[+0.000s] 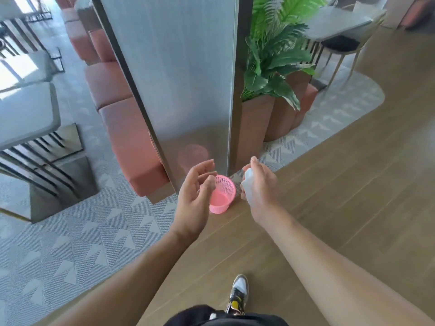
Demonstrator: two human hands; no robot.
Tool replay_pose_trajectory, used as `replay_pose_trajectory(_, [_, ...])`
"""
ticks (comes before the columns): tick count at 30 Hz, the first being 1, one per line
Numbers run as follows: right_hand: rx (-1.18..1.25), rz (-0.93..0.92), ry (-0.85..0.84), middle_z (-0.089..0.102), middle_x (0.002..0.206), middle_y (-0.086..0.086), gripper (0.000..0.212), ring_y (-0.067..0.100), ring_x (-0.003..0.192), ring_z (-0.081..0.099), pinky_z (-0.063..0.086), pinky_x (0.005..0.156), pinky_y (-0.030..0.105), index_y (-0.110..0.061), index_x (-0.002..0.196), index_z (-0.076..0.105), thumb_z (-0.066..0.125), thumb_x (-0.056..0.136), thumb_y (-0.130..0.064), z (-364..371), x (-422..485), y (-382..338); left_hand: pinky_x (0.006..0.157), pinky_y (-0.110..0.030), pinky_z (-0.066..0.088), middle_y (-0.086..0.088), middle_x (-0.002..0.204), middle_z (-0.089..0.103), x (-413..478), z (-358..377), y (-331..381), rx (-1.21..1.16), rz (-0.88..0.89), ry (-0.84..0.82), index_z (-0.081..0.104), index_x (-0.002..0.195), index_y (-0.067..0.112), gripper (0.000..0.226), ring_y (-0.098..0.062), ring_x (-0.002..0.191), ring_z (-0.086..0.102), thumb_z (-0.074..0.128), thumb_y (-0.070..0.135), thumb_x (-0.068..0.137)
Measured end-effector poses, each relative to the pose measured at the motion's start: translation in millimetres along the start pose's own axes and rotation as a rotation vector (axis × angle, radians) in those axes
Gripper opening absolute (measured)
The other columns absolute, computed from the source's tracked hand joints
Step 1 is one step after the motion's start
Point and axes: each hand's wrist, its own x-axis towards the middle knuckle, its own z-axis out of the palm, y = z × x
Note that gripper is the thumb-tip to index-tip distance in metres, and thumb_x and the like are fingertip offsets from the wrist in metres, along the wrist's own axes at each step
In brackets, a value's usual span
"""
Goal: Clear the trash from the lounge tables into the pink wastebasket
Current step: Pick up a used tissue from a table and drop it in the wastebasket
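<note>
Trash (247, 184), a pale white piece, sits gripped in your right hand (261, 185), fingers curled round it; it looks light and crushable, so hold it mid-body. Your left hand (195, 192) hovers with fingers loosely spread over the pink wastebasket (227, 187) standing on the floor (329, 189)

One camera, worn on the person's head, looks forward and steeply down at the wood floor (341, 208). Their own shoe (238, 292) shows directly below (wide-angle view).
</note>
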Motion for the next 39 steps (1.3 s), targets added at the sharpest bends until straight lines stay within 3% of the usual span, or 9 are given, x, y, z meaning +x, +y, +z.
replay_pose_trajectory(3, [-0.060,-0.036,-0.010,0.065,0.071,-0.018,0.035,-0.001,0.065,0.060,0.050,0.067,0.023,-0.032,0.078,0.068,0.051,0.086,-0.061,8,47,-14,0.104,-0.046,0.057,0.019,0.128,0.069,42,12,-3,-0.004,-0.022,0.015,0.064,0.128,0.039,0.036,-0.010,0.124,0.066,0.053,0.048,0.095])
replay_pose_trajectory(8, [0.056,0.092,-0.108,0.057,0.075,0.000,0.025,0.016,0.056,0.055,0.043,0.050,0.028,-0.025,0.087,0.063,0.059,0.082,-0.049,25,106,-25,0.103,-0.038,0.056,0.019,0.128,0.069,102,21,-16,-0.004,-0.053,0.027,0.064,0.130,0.035,0.041,-0.009,0.125,0.065,0.053,0.049,0.093])
replay_pose_trajectory(10, [0.076,0.127,-0.140,0.058,0.082,0.003,0.023,0.019,0.063,0.057,0.044,0.050,0.028,-0.025,0.092,0.059,0.060,0.082,-0.045,32,128,-25,0.103,-0.036,0.055,0.020,0.129,0.068,127,21,-21,-0.007,-0.063,0.022,0.063,0.128,0.038,0.039,-0.008,0.125,0.065,0.053,0.050,0.093])
replay_pose_trajectory(16, [0.145,0.179,-0.165,0.058,0.084,0.003,0.012,0.016,0.064,0.059,0.047,0.047,0.025,-0.020,0.096,0.051,0.057,0.087,-0.026,64,190,-25,0.104,-0.042,0.057,0.018,0.126,0.069,215,19,-46,0.009,-0.089,-0.029,0.063,0.127,0.037,0.032,-0.008,0.122,0.066,0.052,0.040,0.097])
replay_pose_trajectory(20, [0.170,0.213,-0.112,0.053,0.089,0.007,0.013,0.022,0.074,0.053,0.041,0.059,0.030,-0.017,0.098,0.048,0.050,0.092,-0.006,87,224,-24,0.107,-0.049,0.055,0.016,0.130,0.068,269,15,-64,0.024,-0.115,-0.104,0.062,0.124,0.043,0.033,-0.013,0.125,0.065,0.053,0.046,0.093])
replay_pose_trajectory(24, [0.108,0.221,-0.019,0.052,0.099,0.013,0.031,0.028,0.091,0.049,0.038,0.080,0.043,-0.016,0.094,0.052,0.060,0.064,-0.014,110,254,-22,0.110,-0.055,0.052,0.013,0.132,0.067,313,15,-87,0.050,-0.164,-0.166,0.061,0.124,0.042,0.029,-0.015,0.126,0.064,0.051,0.035,0.098])
replay_pose_trajectory(27, [0.109,0.240,0.076,0.058,0.093,0.009,0.031,0.027,0.089,0.054,0.041,0.080,0.041,-0.016,0.092,0.060,0.065,0.061,-0.014,116,277,-9,0.110,-0.055,0.052,0.008,0.133,0.067,332,17,-107,0.069,-0.209,-0.193,0.061,0.124,0.040,0.029,-0.018,0.126,0.064,0.052,0.032,0.098])
replay_pose_trajectory(33, [0.051,0.295,0.125,0.068,0.103,0.010,0.017,0.025,0.091,0.064,0.051,0.080,0.040,-0.018,0.098,0.068,0.074,0.089,-0.005,109,337,49,0.108,-0.052,0.053,0.009,0.130,0.067,365,29,-163,0.122,-0.282,-0.193,0.061,0.128,0.034,0.033,-0.009,0.119,0.065,0.054,0.030,0.096])
replay_pose_trajectory(39, [0.014,0.330,0.194,0.066,0.107,-0.003,0.020,0.013,0.090,0.063,0.053,0.077,0.029,-0.029,0.098,0.065,0.077,0.094,-0.013,99,388,124,0.106,-0.052,0.055,0.002,0.132,0.068,387,36,-241,0.155,-0.333,-0.119,0.061,0.124,0.038,0.030,-0.015,0.121,0.066,0.055,0.032,0.096])
